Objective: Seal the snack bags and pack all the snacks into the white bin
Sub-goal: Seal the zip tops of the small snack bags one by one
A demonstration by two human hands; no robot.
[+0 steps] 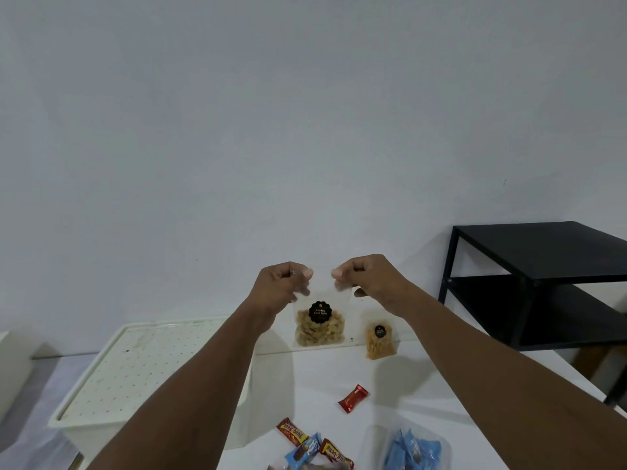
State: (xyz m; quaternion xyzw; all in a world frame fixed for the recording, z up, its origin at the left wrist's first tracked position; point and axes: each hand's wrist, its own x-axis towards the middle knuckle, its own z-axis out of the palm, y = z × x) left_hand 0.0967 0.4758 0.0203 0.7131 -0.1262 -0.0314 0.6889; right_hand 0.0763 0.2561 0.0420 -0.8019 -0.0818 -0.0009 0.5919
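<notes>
A clear snack bag (319, 325) of brown nuts with a black round label hangs in the air above the table's far edge. My left hand (280, 283) pinches its top left corner and my right hand (368, 274) pinches its top right corner. A second, smaller clear snack bag (380, 342) with the same label stands on the table to the right. The white bin (142, 371) sits at the left, with a dotted white surface showing on top. Loose wrapped snacks lie in front: a red bar (353, 398), two red-yellow bars (292, 431), a blue packet (303, 451).
A clear bag of blue packets (412, 451) lies at the bottom right on the white table (339, 374). A black two-level shelf (543, 276) stands at the right beside the table. A plain white wall fills the background.
</notes>
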